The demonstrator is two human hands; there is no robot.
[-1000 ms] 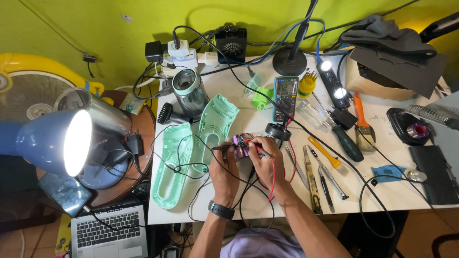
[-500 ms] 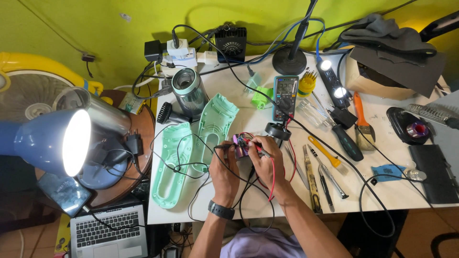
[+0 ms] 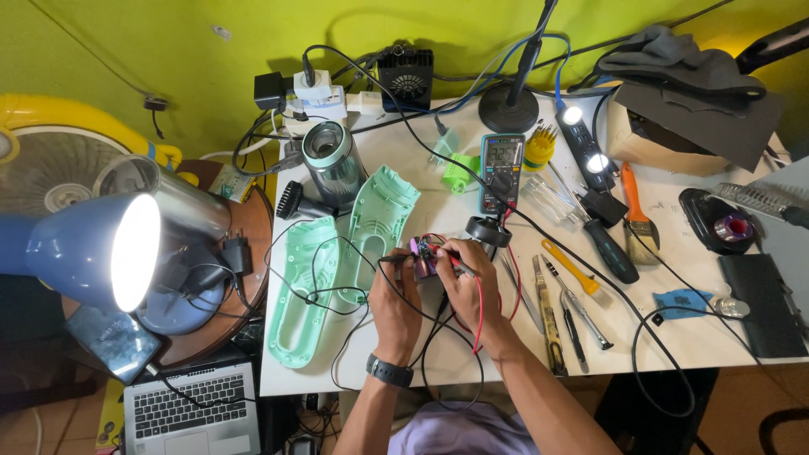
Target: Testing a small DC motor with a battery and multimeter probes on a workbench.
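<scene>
The step looks like probing a small purple board [image 3: 424, 253] at the worktop [image 3: 725, 345] centre. The left hand [image 3: 396, 299] pinches a black probe against it; the right hand [image 3: 466, 282] grips the board together with a red lead. Steady tips would matter next. Mint shells [image 3: 337, 253] lie at 9 o'clock, a multimeter [image 3: 502, 171] at 1, tangled leads crossing between.

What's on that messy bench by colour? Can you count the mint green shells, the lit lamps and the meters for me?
Mint green shells: 2, one beside the other
Lit lamps: 2, the blue desk lamp and the black light bar
Meters: 1, the meter
Total: 5
</scene>
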